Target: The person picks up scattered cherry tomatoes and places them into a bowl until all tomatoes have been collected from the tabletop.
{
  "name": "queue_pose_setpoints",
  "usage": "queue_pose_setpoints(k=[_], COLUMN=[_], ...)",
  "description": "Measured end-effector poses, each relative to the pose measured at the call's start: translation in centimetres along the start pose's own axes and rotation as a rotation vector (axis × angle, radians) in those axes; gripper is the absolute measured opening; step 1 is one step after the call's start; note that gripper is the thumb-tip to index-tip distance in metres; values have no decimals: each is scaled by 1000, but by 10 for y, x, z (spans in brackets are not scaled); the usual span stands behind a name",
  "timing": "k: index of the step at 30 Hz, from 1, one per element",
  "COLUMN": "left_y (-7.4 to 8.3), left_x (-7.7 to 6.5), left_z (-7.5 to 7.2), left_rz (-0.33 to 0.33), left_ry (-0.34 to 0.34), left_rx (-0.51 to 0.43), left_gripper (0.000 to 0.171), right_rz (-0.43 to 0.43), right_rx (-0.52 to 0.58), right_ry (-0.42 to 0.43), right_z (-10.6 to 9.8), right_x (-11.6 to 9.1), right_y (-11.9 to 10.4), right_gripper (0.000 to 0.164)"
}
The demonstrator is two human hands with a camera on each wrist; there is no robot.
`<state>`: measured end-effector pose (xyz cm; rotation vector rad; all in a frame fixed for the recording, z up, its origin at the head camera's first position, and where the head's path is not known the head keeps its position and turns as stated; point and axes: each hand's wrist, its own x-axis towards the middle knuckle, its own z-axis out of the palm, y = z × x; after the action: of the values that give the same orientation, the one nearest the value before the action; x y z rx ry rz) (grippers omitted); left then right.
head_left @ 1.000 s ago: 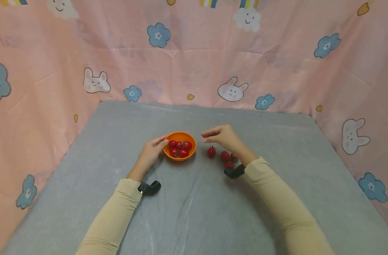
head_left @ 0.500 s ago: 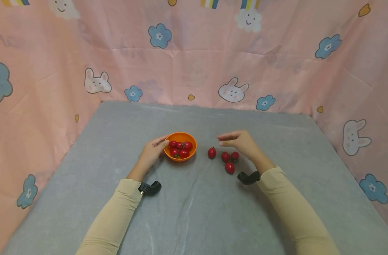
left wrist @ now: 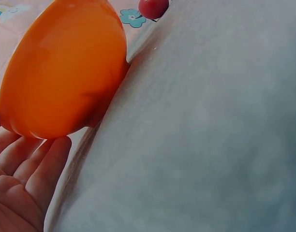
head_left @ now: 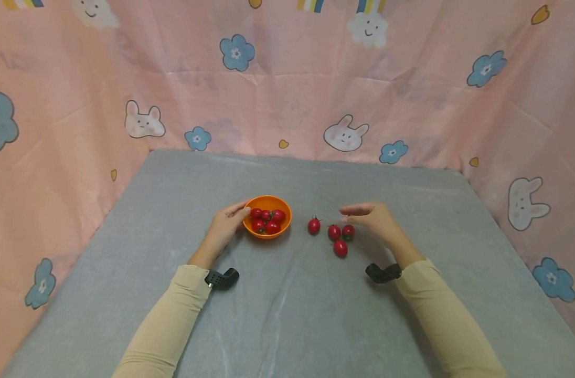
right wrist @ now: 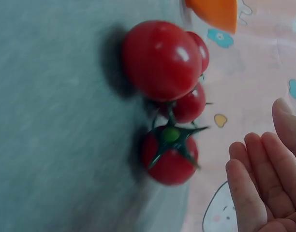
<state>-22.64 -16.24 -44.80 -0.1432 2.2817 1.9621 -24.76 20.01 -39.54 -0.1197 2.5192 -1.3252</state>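
An orange bowl (head_left: pixel 267 235) with several cherry tomatoes (head_left: pixel 272 227) in it stands on the table. My left hand (head_left: pixel 223 226) holds it at the left side, thumb over the rim. In the left wrist view, the fingers (left wrist: pixel 49 166) touch the bowl's outer wall (left wrist: pixel 66 72). Right of the bowl lie several loose tomatoes; one (head_left: pixel 313 226) sits apart from a cluster (head_left: pixel 340 249). My right hand (head_left: pixel 374 220) hovers just behind and right of that cluster, holding nothing. The right wrist view shows its fingers loosely extended, apart from a tomato with a green calyx (right wrist: pixel 171 154).
A grey cloth covers the table (head_left: pixel 278 325). A pink curtain (head_left: pixel 278 94) with printed rabbits and flowers stands behind it and along both sides. Black wrist cameras (head_left: pixel 383 273) stick out from both wrists.
My right hand has moved from beside the bowl to the right and nearer to me, over toward the loose tomatoes. My left hand and the bowl have stayed in place.
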Motion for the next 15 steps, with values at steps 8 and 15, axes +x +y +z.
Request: queue_pose_setpoints(k=[8, 15], left_y=[0, -1], left_x=[-1, 0], left_z=[-1, -1], left_rz=[10, 13], left_ry=[-2, -7], left_rx=[-3, 2], left_gripper=[45, 46], right_rz=[30, 51], right_rx=[-44, -25], right_ry=[-6, -16], right_z=[-6, -7], right_x=[-7, -11], right_y=[10, 16], right_gripper=[43, 47])
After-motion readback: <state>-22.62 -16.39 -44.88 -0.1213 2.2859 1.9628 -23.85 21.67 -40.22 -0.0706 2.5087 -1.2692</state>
